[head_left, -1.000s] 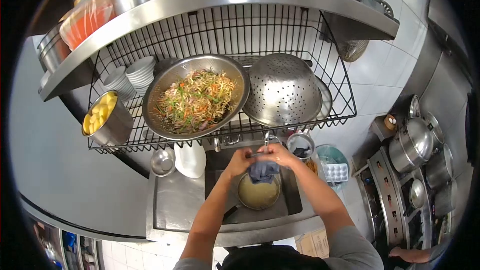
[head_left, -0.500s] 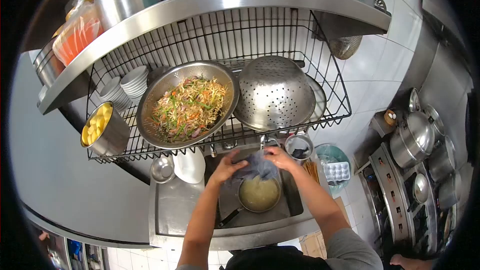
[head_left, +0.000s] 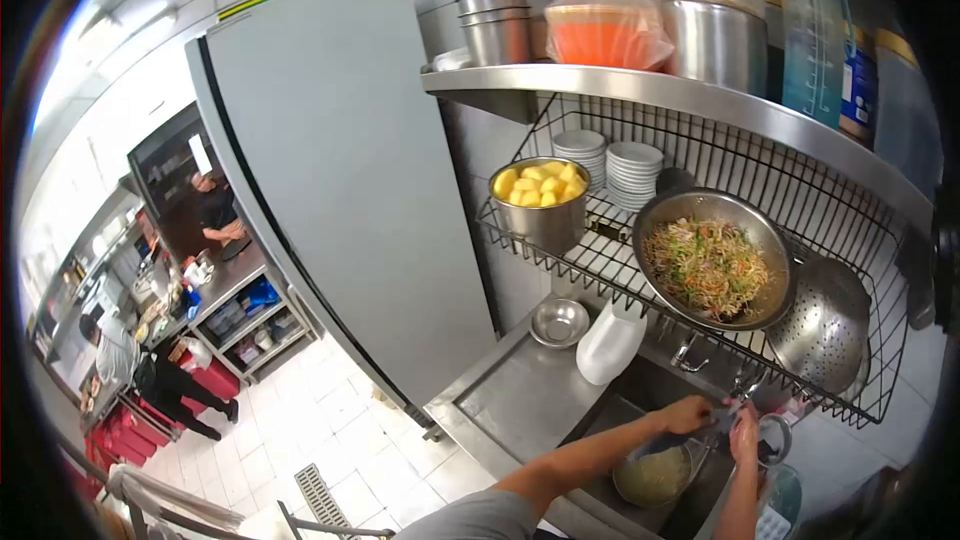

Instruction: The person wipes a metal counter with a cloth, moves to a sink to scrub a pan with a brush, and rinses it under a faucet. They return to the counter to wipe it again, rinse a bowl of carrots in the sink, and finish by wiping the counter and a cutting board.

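Observation:
Over the sink (head_left: 700,500), my left hand (head_left: 686,415) is closed in a fist-like grip. Close beside it, my right hand (head_left: 745,432) has its fingers bent upward. Between them is a greyish, filmy piece (head_left: 722,416), small and blurred, gripped by both hands; its kind is not clear. Below my hands a pan (head_left: 655,476) sits in the sink with cloudy yellowish liquid in it. The tap (head_left: 688,352) is behind my hands, under the rack. Just right of my right hand stands a small metal container (head_left: 775,437).
A wire rack (head_left: 620,285) above the sink holds a colander of shredded vegetables (head_left: 708,275), an upturned colander (head_left: 825,325), a pot of yellow chunks (head_left: 540,202) and white bowls (head_left: 635,175). A white jug (head_left: 612,342) and metal bowl (head_left: 559,323) stand left. Two people (head_left: 125,355) are far left.
My view has swung left, bringing the tall grey cabinet and the far room into sight. My hands are closer together, and the filmy piece between them looks smaller and more bunched.

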Motion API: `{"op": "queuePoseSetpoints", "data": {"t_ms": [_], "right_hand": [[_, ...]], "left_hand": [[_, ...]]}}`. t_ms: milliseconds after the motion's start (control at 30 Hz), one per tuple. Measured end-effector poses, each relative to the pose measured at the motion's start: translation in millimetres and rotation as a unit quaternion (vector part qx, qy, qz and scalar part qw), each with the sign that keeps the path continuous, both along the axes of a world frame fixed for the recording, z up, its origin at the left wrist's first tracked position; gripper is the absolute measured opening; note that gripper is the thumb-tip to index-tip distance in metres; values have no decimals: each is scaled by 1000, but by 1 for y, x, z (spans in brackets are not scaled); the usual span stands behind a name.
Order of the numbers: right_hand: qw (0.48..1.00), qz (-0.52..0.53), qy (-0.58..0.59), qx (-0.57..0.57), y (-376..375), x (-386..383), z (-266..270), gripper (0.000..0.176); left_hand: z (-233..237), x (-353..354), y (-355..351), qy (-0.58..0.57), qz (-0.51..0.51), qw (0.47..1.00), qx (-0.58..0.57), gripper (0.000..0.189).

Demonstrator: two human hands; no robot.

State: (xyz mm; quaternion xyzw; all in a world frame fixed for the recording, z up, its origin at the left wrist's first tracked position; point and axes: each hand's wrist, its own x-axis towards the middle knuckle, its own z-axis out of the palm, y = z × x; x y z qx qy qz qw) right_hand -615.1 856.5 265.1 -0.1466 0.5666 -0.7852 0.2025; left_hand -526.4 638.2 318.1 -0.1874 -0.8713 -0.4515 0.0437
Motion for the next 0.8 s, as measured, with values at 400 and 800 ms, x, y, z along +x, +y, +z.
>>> {"op": "queuePoseSetpoints", "data": {"t_ms": [400,800], "right_hand": [[959,-95,146,223,17,-17,-2,23],[962,19,129,241,7,15,32,38]], "left_hand": [[-44,-36,-14,26,-43,995,82,24],[15,-4,-27,64,-97,993,35,26]]}}
